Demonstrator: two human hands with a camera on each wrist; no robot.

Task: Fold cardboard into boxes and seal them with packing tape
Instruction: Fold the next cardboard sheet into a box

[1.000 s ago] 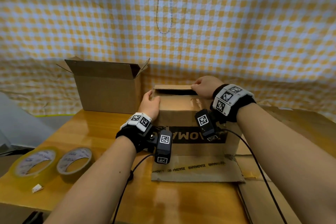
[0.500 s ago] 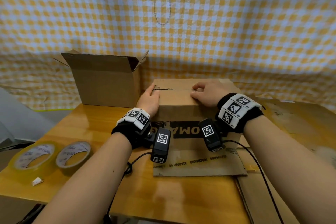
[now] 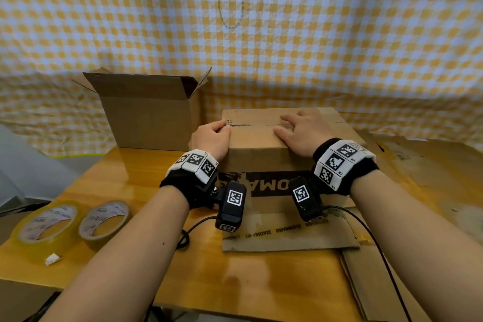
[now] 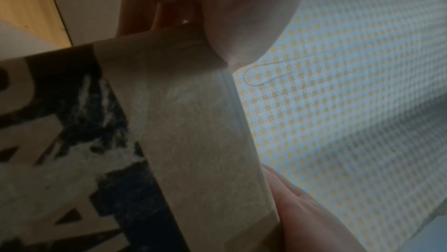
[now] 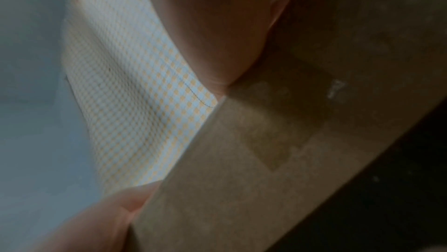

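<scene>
Head view alone shows tape rolls [image 3: 78, 222]; wrist views show box [image 4: 193, 141].

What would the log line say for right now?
box flaps closed | left hand grips left edge | right hand flat on top | tape rolls untouched

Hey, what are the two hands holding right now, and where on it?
Both are on the printed box. The left hand grips its top left edge at the flap seam; the right hand presses flat on the closed top flaps.
</scene>
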